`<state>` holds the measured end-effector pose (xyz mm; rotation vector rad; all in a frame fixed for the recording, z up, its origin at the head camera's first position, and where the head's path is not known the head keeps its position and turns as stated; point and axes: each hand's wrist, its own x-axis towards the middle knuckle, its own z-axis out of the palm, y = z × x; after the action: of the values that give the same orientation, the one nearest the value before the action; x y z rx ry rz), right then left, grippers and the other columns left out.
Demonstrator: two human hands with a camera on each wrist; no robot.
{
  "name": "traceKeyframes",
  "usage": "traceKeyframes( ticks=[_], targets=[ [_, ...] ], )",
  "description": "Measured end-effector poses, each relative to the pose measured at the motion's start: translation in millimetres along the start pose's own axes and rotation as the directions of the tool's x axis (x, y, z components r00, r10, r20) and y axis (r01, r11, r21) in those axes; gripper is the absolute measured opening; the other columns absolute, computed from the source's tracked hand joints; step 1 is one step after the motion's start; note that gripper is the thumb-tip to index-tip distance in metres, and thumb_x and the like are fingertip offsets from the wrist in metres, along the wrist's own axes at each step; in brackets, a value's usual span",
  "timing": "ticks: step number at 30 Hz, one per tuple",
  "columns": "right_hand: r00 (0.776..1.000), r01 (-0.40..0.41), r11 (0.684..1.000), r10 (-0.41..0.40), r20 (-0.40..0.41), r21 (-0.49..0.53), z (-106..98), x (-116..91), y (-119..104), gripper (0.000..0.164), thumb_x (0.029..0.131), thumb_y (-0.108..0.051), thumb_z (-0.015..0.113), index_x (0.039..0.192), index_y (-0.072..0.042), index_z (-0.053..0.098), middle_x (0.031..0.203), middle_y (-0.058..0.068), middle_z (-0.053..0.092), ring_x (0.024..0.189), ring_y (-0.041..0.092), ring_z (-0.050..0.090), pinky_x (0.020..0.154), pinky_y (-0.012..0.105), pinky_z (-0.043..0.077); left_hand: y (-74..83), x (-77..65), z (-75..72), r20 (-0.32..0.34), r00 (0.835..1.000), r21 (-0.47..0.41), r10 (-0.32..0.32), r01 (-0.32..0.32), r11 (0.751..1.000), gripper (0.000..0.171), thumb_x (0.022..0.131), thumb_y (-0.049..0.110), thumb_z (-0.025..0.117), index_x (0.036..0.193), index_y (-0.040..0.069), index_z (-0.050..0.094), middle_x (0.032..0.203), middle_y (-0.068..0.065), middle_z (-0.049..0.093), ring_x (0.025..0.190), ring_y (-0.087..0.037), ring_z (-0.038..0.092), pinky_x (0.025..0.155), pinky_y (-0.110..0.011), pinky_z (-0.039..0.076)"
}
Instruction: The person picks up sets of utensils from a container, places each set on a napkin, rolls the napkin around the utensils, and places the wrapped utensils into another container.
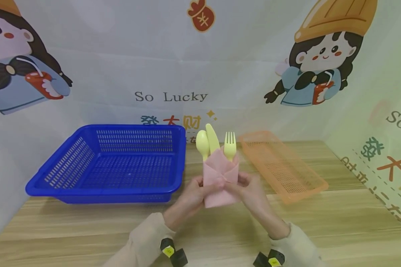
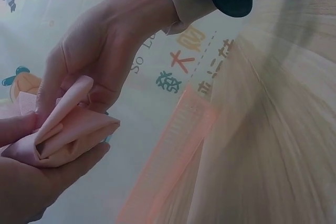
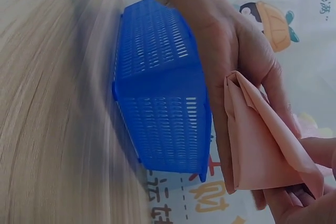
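A folded pink napkin pouch [image 1: 215,199] stands upright above the table, in the middle of the head view. From its top stick out a pale yellow spoon [image 1: 202,141], knife [image 1: 212,138] and fork [image 1: 230,148]. My left hand [image 1: 191,195] grips the pouch's left side, thumb on the front. On the other side my right hand [image 1: 253,191] holds it too, its thumb meeting the left one near the middle. Both wrist views show the pouch's folded lower edge, the napkin [image 2: 79,129] between the hands; the cutlery is mostly hidden there.
A blue plastic basket [image 1: 177,181] with slotted walls stands on the left of the wooden table [image 1: 214,237]. To the right lies a shallow orange basket [image 1: 307,194]. Behind them hangs a printed white cloth [image 1: 237,78].
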<state>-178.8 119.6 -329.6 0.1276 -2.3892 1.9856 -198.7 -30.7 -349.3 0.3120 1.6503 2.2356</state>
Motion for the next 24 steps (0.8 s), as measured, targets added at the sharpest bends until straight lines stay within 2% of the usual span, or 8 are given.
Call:
traceKeyframes(
  ticks=[4,7,11,14,19,21,24],
  targets=[
    [0.999,0.013,0.999,-0.015,-0.033,-0.040,2.0,1.0,-0.8,0.030,0.074,-0.007,0.067,0.102,0.004,0.062,0.095,0.019,0.065,0.080,0.021,0.063,0.070,0.031,0.052,-0.1,-0.5,-0.4,0.017,1.000,0.005,-0.020,0.020,1.000,0.035,0.084,0.007,0.054,0.112,-0.013,0.047,0.091,-0.004,0.063,0.081,-0.014,0.061,0.074,-0.029,0.051],
    [0.995,0.056,0.989,-0.067,-0.080,-0.138,3.3,1.7,-1.6,0.029,0.073,-0.009,0.070,0.098,0.003,0.063,0.090,0.016,0.065,0.079,0.019,0.060,0.067,0.027,0.052,-1.0,-0.2,-0.8,0.003,1.000,-0.005,-0.028,0.028,1.000,0.035,0.085,0.006,0.053,0.114,-0.013,0.046,0.092,-0.005,0.063,0.082,-0.014,0.061,0.076,-0.030,0.051],
    [0.984,0.083,0.964,-0.119,-0.130,-0.251,3.1,1.5,-2.0,0.031,0.070,-0.013,0.073,0.093,0.002,0.060,0.080,0.010,0.059,0.073,0.016,0.053,0.061,0.022,0.046,-3.3,-0.6,-1.2,-0.017,1.000,-0.014,-0.015,0.015,1.000,0.035,0.086,0.005,0.053,0.114,-0.014,0.045,0.092,-0.005,0.063,0.081,-0.013,0.061,0.075,-0.030,0.051],
    [0.982,0.090,0.956,-0.131,-0.133,-0.280,1.6,0.0,-1.5,0.034,0.069,-0.017,0.075,0.092,0.001,0.057,0.078,0.009,0.056,0.070,0.015,0.049,0.058,0.020,0.044,-4.1,-0.7,-1.3,-0.024,1.000,-0.027,0.007,-0.007,1.000,0.033,0.086,0.005,0.052,0.113,-0.013,0.045,0.089,-0.003,0.063,0.080,-0.012,0.061,0.073,-0.027,0.051],
    [0.987,0.094,0.941,-0.129,-0.090,-0.325,-3.2,-3.0,1.3,0.031,0.071,-0.017,0.074,0.091,0.001,0.057,0.072,0.007,0.061,0.061,0.014,0.055,0.049,0.020,0.043,-2.8,1.5,-1.9,-0.063,0.996,-0.086,0.063,-0.068,0.994,0.025,0.087,0.002,0.049,0.109,-0.009,0.046,0.087,0.002,0.061,0.079,-0.008,0.060,0.070,-0.022,0.051],
    [0.992,0.087,0.946,-0.110,-0.055,-0.312,-5.0,-3.2,2.2,0.027,0.072,-0.015,0.073,0.088,0.002,0.059,0.067,0.007,0.063,0.056,0.017,0.059,0.045,0.021,0.042,-2.2,2.4,-1.8,-0.079,0.994,-0.102,0.077,-0.085,0.991,0.023,0.087,0.001,0.048,0.108,-0.007,0.046,0.087,0.002,0.061,0.079,-0.008,0.060,0.070,-0.021,0.050],
    [0.995,0.101,0.962,-0.099,0.020,-0.252,-6.1,-2.8,3.4,0.022,0.075,-0.013,0.069,0.086,0.005,0.061,0.065,0.013,0.065,0.055,0.023,0.063,0.046,0.024,0.048,-1.7,2.4,-2.1,-0.095,0.992,-0.099,0.087,-0.096,0.990,0.022,0.087,0.002,0.049,0.107,-0.008,0.046,0.086,0.002,0.061,0.078,-0.008,0.060,0.069,-0.020,0.050]
  ],
)
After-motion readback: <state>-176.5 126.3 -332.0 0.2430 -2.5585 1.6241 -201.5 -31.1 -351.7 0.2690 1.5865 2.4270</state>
